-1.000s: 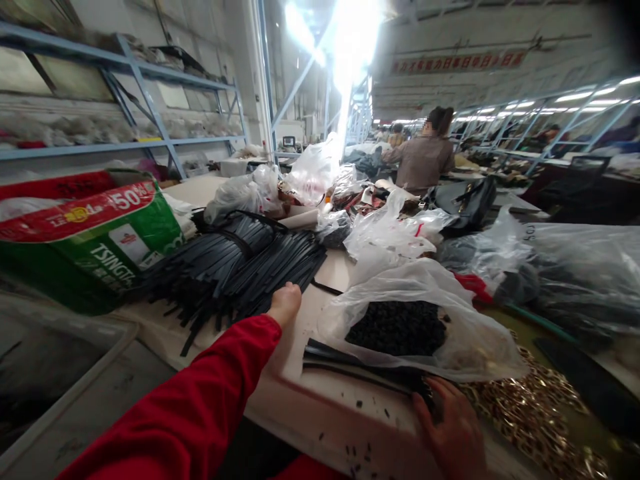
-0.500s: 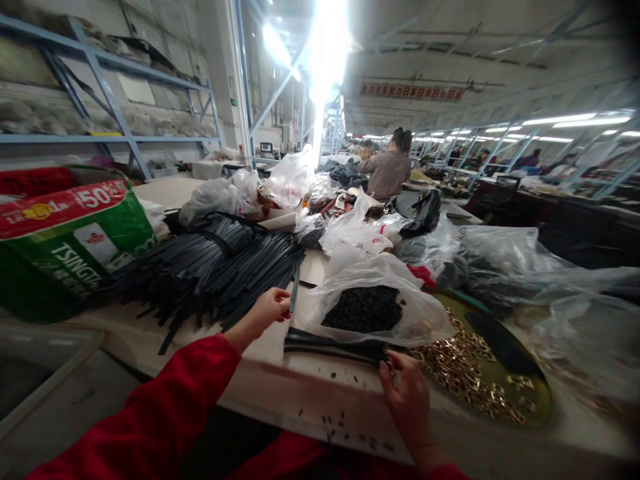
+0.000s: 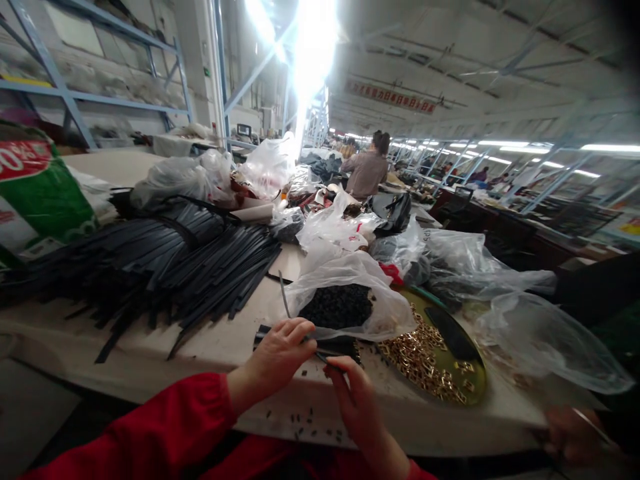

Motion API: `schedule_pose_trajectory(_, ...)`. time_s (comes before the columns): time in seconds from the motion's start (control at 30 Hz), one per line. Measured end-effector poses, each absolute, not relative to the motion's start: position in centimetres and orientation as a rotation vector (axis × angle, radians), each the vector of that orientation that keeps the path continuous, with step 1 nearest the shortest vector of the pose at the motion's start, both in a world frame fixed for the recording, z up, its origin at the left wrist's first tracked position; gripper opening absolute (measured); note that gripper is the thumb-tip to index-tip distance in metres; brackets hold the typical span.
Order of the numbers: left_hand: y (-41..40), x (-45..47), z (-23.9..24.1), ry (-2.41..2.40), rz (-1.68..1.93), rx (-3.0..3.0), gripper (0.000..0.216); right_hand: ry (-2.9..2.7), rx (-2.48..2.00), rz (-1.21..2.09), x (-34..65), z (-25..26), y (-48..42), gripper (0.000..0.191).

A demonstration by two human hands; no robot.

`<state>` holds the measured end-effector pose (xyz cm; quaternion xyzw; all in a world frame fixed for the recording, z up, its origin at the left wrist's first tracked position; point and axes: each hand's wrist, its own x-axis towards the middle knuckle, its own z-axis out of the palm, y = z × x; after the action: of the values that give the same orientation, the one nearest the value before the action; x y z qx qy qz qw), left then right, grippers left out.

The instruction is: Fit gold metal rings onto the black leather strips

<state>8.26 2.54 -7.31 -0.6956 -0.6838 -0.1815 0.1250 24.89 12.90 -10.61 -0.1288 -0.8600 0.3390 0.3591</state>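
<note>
A thin dark strap (image 3: 285,300) slants across the table in front of me. My left hand (image 3: 280,353) is closed around its middle, so the upper end sticks out above the knuckles. The lower end reaches the fingertips of my right hand (image 3: 357,400), which pinch it; whether a small piece is also between them is hidden. Just behind both hands lies a short stack of black straps (image 3: 345,347). Beyond it, an open clear plastic bag (image 3: 395,310) holds small black pieces (image 3: 337,307). Gold-coloured metal buckles (image 3: 425,360) are spread on a round yellowish tray (image 3: 477,373) to the right.
A large bundle of dark straps (image 3: 210,267) covers the table's left side, near a green and red bag (image 3: 45,193). Plastic bags (image 3: 450,253) are piled behind. Small dark bits (image 3: 310,420) lie at the front edge. Another person's hand (image 3: 575,430) is at lower right.
My left hand has moved right and down with the strap and now meets my right hand. My right hand has shifted left from beside the tray. The view has turned right.
</note>
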Motion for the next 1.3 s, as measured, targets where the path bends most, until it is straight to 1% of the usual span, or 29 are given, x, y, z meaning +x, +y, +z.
schedule_pose_trajectory(0.07, 3.1, 7.5, -5.6, -1.874, -0.419, -2.122, 0.015, -2.248, -0.364, 0.858, 24.8, -10.0, 14.5, 0.017)
schedule_pose_trajectory(0.2, 3.4, 6.8, -2.3, -1.832, -0.280, -2.154, 0.024, -2.269, -0.699, 0.691, 23.1, -9.6, 20.5, 0.027)
schedule_pose_trajectory(0.3, 3.3, 7.1, -1.7, -2.059, -0.263, -2.148, 0.031, -2.325, -0.902, 0.563, 20.5, -10.3, 24.7, 0.028)
schedule_pose_trajectory(0.37, 3.3, 7.6, -2.3, -2.329, -0.392, -2.178, 0.030, -2.364, -0.947, 0.542, 18.7, -11.1, 26.4, 0.024)
schedule_pose_trajectory(0.4, 3.4, 7.8, -2.8, -2.473, -0.529, -2.199, 0.028, -2.372, -0.961, 0.545, 18.0, -11.6, 26.8, 0.022)
schedule_pose_trajectory(0.5, 3.7, 8.6, -4.4, -2.898, -1.102, -2.170, 0.024, -2.363, -0.994, 0.579, 16.7, -12.6, 27.3, 0.018)
schedule_pose_trajectory(0.57, 4.2, 9.0, -5.2, -3.187, -1.490, -1.966, 0.024, -2.349, -1.006, 0.626, 16.7, -12.9, 27.4, 0.022)
schedule_pose_trajectory(0.63, 4.7, 9.3, -5.5, -3.373, -1.949, -1.636, 0.024, -2.331, -1.001, 0.700, 17.1, -12.8, 27.3, 0.027)
schedule_pose_trajectory(0.73, 5.3, 9.9, -5.6, -3.294, -2.680, -1.190, 0.024, -2.300, -0.963, 0.827, 18.5, -11.7, 26.3, 0.033)
schedule_pose_trajectory(0.77, 5.4, 10.1, -5.6, -3.225, -2.851, -1.122, 0.025, -2.266, -0.950, 0.932, 19.2, -11.2, 25.7, 0.035)
schedule_pose_trajectory(0.83, 5.3, 10.5, -5.4, -3.121, -3.059, -1.068, 0.025, -2.090, -0.933, 1.307, 20.8, -9.9, 23.8, 0.039)
schedule_pose_trajectory(0.9, 5.0, 11.1, -5.3, -3.075, -3.158, -1.033, 0.025, -1.758, -0.919, 1.762, 22.3, -8.7, 21.5, 0.041)
schedule_pose_trajectory(0.93, 4.8, 11.4, -5.2, -3.065, -3.185, -1.009, 0.025, -1.578, -0.915, 1.932, 22.9, -8.3, 20.3, 0.041)
schedule_pose_trajectory(0.97, 4.6, 11.7, -5.1, -3.065, -3.196, -0.998, 0.024, -1.432, -0.915, 2.034, 23.5, -7.9, 19.2, 0.040)
schedule_pose_trajectory(1.07, 3.9, 12.5, -4.9, -3.100, -3.157, -1.054, 0.024, -1.174, -0.909, 2.165, 24.5, -7.6, 16.7, 0.029)
schedule_pose_trajectory(1.17, 3.4, 13.1, -4.7, -3.176, -3.043, -1.161, 0.027, -1.077, -0.881, 2.237, 25.1, -7.9, 15.5, 0.021)
schedule_pose_trajectory(1.23, 3.1, 13.3, -4.6, -3.249, -2.922, -1.235, 0.029, -1.019, -0.888, 2.273, 25.5, -8.1, 15.1, 0.020)
schedule_pose_trajectory(1.3, 2.9, 13.3, -4.5, -3.314, -2.716, -1.354, 0.030, -0.941, -0.910, 2.303, 25.9, -8.1, 14.8, 0.020)
